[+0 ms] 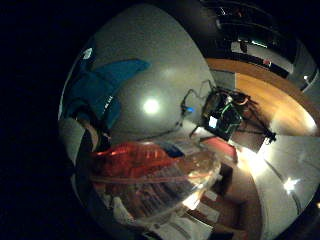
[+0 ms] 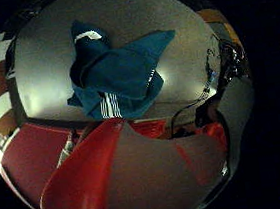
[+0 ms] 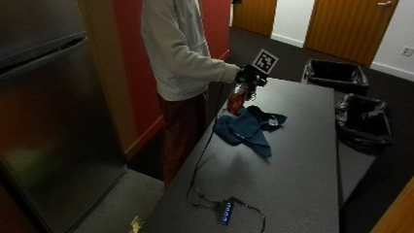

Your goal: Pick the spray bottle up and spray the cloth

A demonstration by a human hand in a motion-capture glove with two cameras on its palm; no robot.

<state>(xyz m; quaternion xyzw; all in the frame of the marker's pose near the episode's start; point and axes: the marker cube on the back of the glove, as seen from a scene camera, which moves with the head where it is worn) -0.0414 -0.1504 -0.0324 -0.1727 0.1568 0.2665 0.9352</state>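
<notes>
Outside view: gloved right hand [image 3: 248, 75] wraps the head of a red translucent plastic spray bottle [image 3: 236, 97] and holds it upright, off the dark grey surface [image 3: 304, 160]. Fingers are too dark to separate; trigger and nozzle can't be made out. Bottle base hangs just above the near edge of the crumpled blue cloth with white stripes [image 3: 249, 127], which lies right below the hand. Cloth sits close to the surface edge on the person's side. Bare surface runs beyond the cloth, away from the hand. A black cable with a small blue-lit hub [image 3: 224, 211] lies well away from the hand, near the surface end that is cut off by the frame. Other hand is hidden.

Thumb side palm view: red bottle body [image 2: 113, 182] fills the area next to the palm, blurred, cut off at the rim. Blue cloth [image 2: 117, 76] lies on the surface past it, fully visible, not touching the bottle.

Little finger side palm view: bottle [image 1: 145, 170] close to the palm, label illegible. Only part of the cloth [image 1: 100, 87] shows, cut by the rim.
</notes>
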